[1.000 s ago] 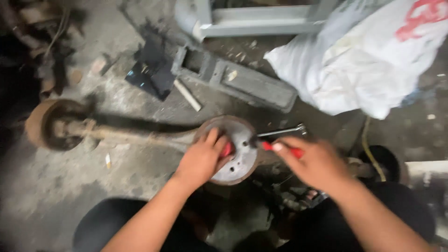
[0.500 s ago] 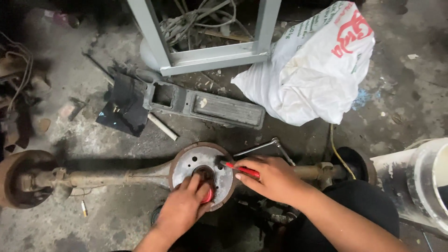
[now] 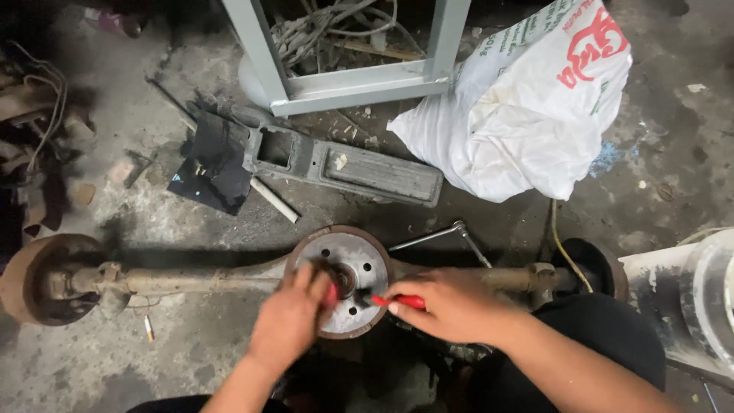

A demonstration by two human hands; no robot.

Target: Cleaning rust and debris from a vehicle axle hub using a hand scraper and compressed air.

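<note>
We note the left hand (image 3: pixel 287 321) lying over the lower left face of a round metal brake drum (image 3: pixel 359 264), its grip closed about a small red item (image 3: pixel 332 294) at the drum's hub; what that item is we cannot tell. The right hand (image 3: pixel 451 306) sits just right of the hub, its grip clamped on a red-handled tool (image 3: pixel 401 301) whose dark tip points left into the hub, touching or nearly touching it.

The drum is grey and worn on its face, with a rusty brown rim and several round holes about the centre. It is mounted on a long rusted axle (image 3: pixel 199 279) lying on the concrete floor (image 3: pixel 191 359) and running out to both sides of the hands; a second rusty drum (image 3: pixel 42 279) sits at the far left end.

Just beyond the right hand lies a thin L-shaped steel wrench (image 3: pixel 443 235). Farther off, past the drum, we record a flat grey metal casting (image 3: pixel 352 168) with recessed pockets, the nearer pocket holding a pale scrap. Beyond it stands a grey metal frame (image 3: pixel 352 80) with tangled wires inside, and to its right a bulging white sack (image 3: pixel 527 115), contents hidden.
</note>
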